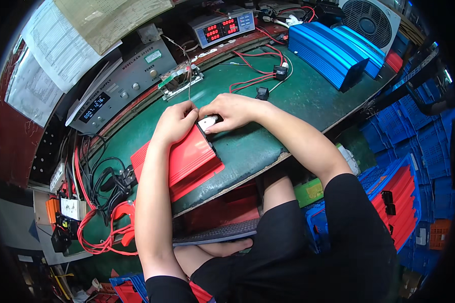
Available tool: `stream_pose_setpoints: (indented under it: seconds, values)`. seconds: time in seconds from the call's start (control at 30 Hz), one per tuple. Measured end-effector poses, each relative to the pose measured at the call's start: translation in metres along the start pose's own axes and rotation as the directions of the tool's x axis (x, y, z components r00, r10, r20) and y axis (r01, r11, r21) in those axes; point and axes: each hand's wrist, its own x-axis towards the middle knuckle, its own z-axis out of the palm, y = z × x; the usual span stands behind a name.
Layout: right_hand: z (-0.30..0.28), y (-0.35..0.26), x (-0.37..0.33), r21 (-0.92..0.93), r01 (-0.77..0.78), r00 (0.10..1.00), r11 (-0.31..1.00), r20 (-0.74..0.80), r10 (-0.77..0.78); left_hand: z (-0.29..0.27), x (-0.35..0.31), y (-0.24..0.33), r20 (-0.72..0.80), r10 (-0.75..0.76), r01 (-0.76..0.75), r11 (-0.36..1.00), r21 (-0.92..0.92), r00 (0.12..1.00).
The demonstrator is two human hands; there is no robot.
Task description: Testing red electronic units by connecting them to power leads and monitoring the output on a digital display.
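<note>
A red power inverter (189, 156) with a finned metal case lies on the green bench top, its end face turned to the right. My left hand (177, 123) is closed over the inverter's far edge, its fingers curled and partly hidden. At the end face, my right hand (230, 112) pinches a white plug (207, 122) between thumb and fingers. The plug touches or nearly touches the end face; how deep it sits cannot be made out. My two hands meet at the fingertips. A thin cable (189, 86) rises behind my left hand.
A grey power supply (131, 83) and a small meter (222, 29) stand at the back. Blue finned cases (328, 53) sit back right, near a fan (371, 22). Red cables and a black plug (262, 93) lie beyond my hands. Black leads (108, 184) and red clamps (126, 217) are left.
</note>
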Motion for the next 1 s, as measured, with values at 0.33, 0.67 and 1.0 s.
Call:
stream_pose_setpoints:
  seconds: [0.33,0.67,1.0]
  values:
    - [-0.0001,-0.0005,0.0015,-0.003,-0.007,1.0,1.0,0.008,0.007,-0.0024,-0.0012,0.0024,0.008,-0.006,0.007,1.0,-0.014,1.0]
    - [-0.0028,-0.0041,0.0004,-0.012,-0.023,0.999,1.0,0.023,0.023,-0.0013,-0.0005,0.0014,0.004,0.015,-0.015,1.0,-0.01,1.0]
    - [-0.0037,-0.0055,-0.0007,0.0,-0.011,1.0,1.0,0.014,0.011,-0.0006,-0.0001,0.0027,0.014,-0.003,0.003,1.0,-0.008,1.0]
